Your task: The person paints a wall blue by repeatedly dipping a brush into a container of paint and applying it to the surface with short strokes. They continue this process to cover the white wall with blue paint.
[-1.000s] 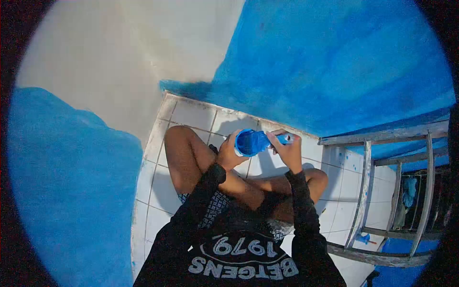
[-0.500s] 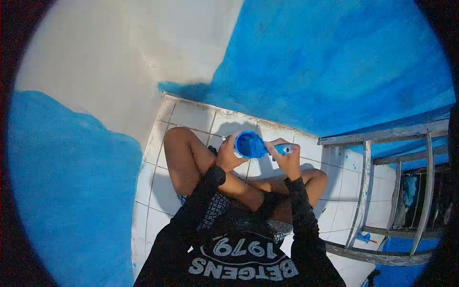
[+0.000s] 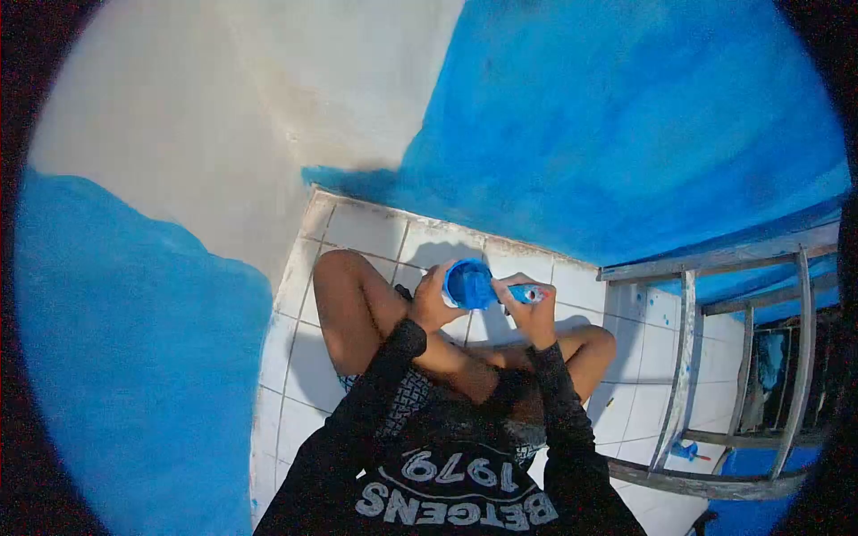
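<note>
A small paint cup (image 3: 468, 284), blue inside, is held in my left hand (image 3: 432, 301), whose fingers wrap round its left side. My right hand (image 3: 534, 316) grips a paintbrush (image 3: 527, 293) with a blue handle. The bristle end of the brush is at the right rim of the cup, coated in blue, and its tip is hard to tell from the paint. Both hands are above my crossed legs, near the white tiled floor.
Ahead and to the right is a wall painted blue (image 3: 608, 116); its left part is bare white (image 3: 179, 107). A worn wooden ladder (image 3: 684, 357) stands at the right. Beyond its rungs, a blue-stained tool (image 3: 686, 449) lies on the tiles.
The brush has moved left and slightly down, closer into the cup. The whole view has shifted a little, with the cup and hands slightly lower in it.
</note>
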Demonstrator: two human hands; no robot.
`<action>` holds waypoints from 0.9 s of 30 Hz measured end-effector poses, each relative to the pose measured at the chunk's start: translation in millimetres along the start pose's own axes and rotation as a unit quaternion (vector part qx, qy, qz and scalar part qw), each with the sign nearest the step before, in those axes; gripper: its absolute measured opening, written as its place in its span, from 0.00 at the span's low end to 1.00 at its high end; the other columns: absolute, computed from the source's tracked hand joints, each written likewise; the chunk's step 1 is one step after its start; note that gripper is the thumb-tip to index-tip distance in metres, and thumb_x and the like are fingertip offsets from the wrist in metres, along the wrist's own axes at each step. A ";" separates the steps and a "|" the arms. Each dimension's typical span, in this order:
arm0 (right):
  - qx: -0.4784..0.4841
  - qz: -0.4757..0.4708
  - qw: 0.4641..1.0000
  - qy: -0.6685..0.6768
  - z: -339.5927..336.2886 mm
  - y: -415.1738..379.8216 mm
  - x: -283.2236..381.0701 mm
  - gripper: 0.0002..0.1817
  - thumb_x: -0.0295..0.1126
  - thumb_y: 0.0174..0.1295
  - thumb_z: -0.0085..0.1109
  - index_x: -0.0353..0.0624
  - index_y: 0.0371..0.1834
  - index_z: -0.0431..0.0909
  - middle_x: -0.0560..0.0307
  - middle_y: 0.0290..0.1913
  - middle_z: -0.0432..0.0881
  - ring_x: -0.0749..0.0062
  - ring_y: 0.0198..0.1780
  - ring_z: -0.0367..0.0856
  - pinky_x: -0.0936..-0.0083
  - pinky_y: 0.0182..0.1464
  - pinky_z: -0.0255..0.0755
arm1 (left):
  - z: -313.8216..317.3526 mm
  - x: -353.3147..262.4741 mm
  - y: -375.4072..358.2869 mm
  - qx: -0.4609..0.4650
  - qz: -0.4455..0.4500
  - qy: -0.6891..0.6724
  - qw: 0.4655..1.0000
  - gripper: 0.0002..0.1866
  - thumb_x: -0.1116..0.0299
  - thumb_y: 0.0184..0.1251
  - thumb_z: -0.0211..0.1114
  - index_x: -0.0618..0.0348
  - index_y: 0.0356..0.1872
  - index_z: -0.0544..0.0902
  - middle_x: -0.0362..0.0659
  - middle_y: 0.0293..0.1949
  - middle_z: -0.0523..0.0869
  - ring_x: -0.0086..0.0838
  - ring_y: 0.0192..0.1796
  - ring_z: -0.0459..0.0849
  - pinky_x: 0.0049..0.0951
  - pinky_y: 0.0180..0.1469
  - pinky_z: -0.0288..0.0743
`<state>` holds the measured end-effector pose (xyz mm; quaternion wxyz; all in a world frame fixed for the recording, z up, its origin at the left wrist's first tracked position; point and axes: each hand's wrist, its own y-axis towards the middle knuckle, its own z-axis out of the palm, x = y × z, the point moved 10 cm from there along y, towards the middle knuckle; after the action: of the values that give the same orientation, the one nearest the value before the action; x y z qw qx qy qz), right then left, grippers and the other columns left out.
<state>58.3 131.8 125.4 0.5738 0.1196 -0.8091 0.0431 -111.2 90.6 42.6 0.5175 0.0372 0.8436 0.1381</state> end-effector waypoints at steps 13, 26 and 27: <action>-0.031 -0.060 0.998 0.009 -5.8 -8.5 3.5 0.09 0.30 0.61 0.69 0.38 0.27 0.82 0.64 0.21 0.80 0.86 0.18 0.72 0.86 0.19 0.62 | 4.4 4.3 -0.8 0.020 -0.015 0.013 1.000 0.53 0.66 0.30 0.84 0.53 0.67 0.68 0.53 0.59 0.79 0.49 0.60 0.79 0.44 0.61 0.75; -0.146 0.248 0.747 0.599 -9.2 -33.2 -131.5 0.15 0.46 0.70 0.58 0.45 0.39 0.76 0.64 0.18 0.74 0.83 0.16 0.69 0.84 0.17 0.60 | -8.9 13.1 0.1 -0.063 -0.023 -0.037 0.997 0.47 0.62 0.39 0.84 0.58 0.65 0.68 0.54 0.54 0.82 0.47 0.55 0.83 0.42 0.56 0.77; -0.148 0.248 0.747 0.599 -7.2 -34.2 -126.9 0.15 0.46 0.70 0.58 0.45 0.39 0.76 0.64 0.18 0.74 0.83 0.16 0.69 0.84 0.17 0.60 | -11.6 14.6 -0.7 -0.072 -0.026 -0.043 0.996 0.46 0.61 0.39 0.84 0.58 0.63 0.69 0.54 0.53 0.83 0.47 0.55 0.83 0.42 0.55 0.78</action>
<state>112.9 118.4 6.4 0.9204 -0.2215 -0.2962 0.1266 -128.1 90.7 34.8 0.5577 -0.0165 0.8095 0.1828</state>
